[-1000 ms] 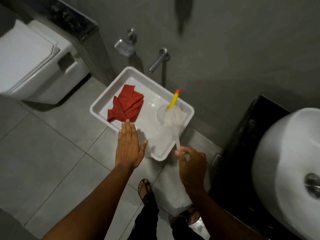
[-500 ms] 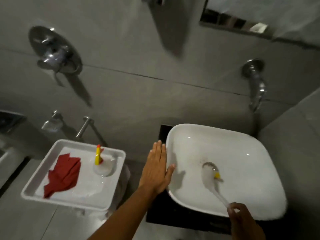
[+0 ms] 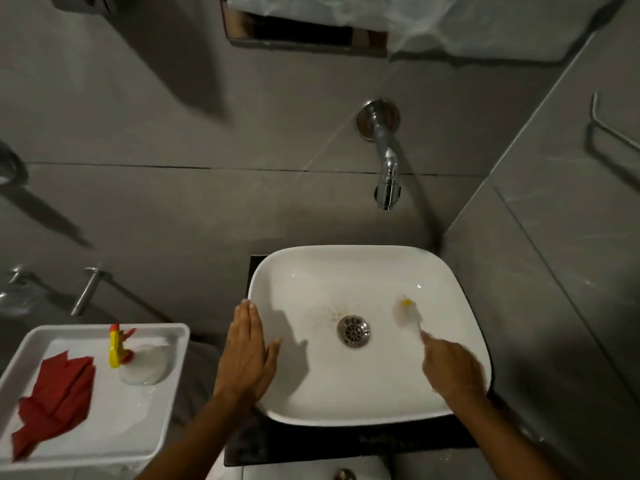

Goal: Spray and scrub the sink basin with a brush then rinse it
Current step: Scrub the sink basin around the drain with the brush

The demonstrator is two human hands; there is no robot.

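Note:
A white square sink basin (image 3: 346,271) sits on a dark counter, with a steel drain (image 3: 353,330) at its centre. My right hand (image 3: 450,368) is shut on a white brush (image 3: 407,311) with a yellow tip; its blurred head rests on the basin floor right of the drain. My left hand (image 3: 247,351) lies flat, fingers together, on the basin's left rim. A spray bottle (image 3: 119,348) with a yellow and red nozzle stands in a white tray (image 3: 173,375) to the left.
A chrome wall tap (image 3: 386,168) hangs above the basin's back edge. A folded red cloth (image 3: 55,400) lies in the tray. Grey tiled walls close in behind and at the right. A chrome rail (image 3: 86,289) projects from the wall at the left.
The view swung from the tray on the floor side up to the sink. My right hand carried the brush into the basin, then right of the drain. My left hand settled on the rim.

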